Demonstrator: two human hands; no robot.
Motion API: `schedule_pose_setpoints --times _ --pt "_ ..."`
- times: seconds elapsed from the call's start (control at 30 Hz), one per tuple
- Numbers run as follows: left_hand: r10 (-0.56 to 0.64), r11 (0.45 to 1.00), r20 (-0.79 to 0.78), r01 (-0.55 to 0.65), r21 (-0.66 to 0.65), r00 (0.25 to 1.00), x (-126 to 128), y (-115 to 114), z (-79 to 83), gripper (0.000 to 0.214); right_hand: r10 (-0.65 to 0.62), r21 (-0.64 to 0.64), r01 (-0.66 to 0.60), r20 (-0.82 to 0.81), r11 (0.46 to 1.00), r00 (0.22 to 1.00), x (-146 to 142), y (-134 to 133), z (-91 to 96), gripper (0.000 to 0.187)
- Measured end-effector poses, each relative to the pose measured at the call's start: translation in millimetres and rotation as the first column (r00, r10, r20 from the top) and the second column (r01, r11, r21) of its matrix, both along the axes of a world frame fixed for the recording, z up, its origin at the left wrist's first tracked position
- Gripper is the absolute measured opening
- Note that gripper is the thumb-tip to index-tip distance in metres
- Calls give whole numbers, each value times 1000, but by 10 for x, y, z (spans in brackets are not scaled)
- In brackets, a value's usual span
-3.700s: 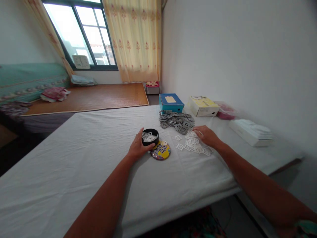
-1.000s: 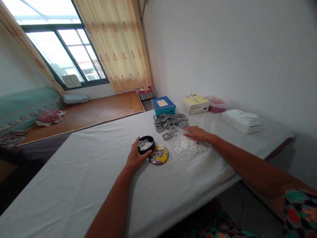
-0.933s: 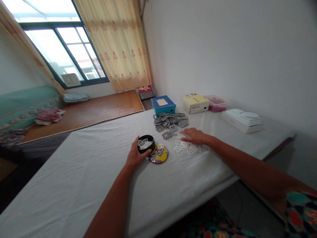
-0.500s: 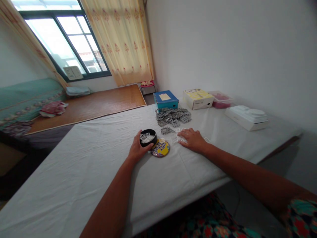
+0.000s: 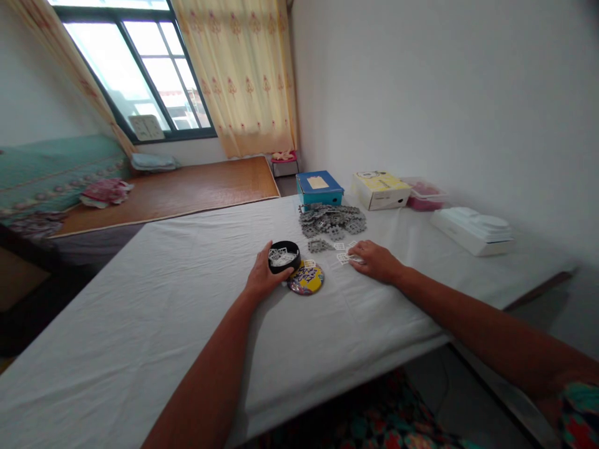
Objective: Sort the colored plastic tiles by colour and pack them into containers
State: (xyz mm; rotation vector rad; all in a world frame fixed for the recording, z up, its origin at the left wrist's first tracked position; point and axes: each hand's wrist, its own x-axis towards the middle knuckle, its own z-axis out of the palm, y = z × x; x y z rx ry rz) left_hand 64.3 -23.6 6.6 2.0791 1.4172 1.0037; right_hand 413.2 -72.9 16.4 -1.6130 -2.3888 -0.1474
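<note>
My left hand is wrapped round the near left side of a shallow black round container. Inside lie several small white grid-like plastic pieces. Partly beneath the container is a round yellow and purple lid, with one white piece resting on it. To the right, my right hand rests low over the tablecloth, its fingers curled down onto white grid pieces. More loose white pieces lie by its fingertips, and the hand partly hides some of them.
Behind the hands is a heap of grey lattice pieces, with a smaller grey cluster nearer. A blue box, a yellow and white box, a pink-filled plastic tub and a white box stand along the back by the wall.
My right hand has drawn slightly right across the cloth, uncovering white pieces at its fingertips. My left hand stays on the black container. The whole view has shifted a little.
</note>
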Motion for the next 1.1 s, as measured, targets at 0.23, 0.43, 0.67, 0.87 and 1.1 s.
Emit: schedule_pose_setpoints --times 0.23,0.43,0.67,0.87,1.1 --pt "-13 1000 25 12 10 1000 12 -22 23 94 -26 9 27 -134 1000 991 125 150 34 27" --pt "-34 999 47 33 12 998 23 -22 20 95 -204 -55 196 -287 979 936 341 407 96 25" --pt "-38 999 27 38 26 999 46 -8 -18 100 -329 -376 62 -706 925 628 86 644 357 41" --pt "-44 998 63 41 42 997 50 -13 -51 107 -52 -276 -270 -781 922 622 -931 916 610 34" --pt "-79 995 103 72 73 991 59 -18 -40 116 160 -208 -263 -413 942 897 -1822 1066 710 20"
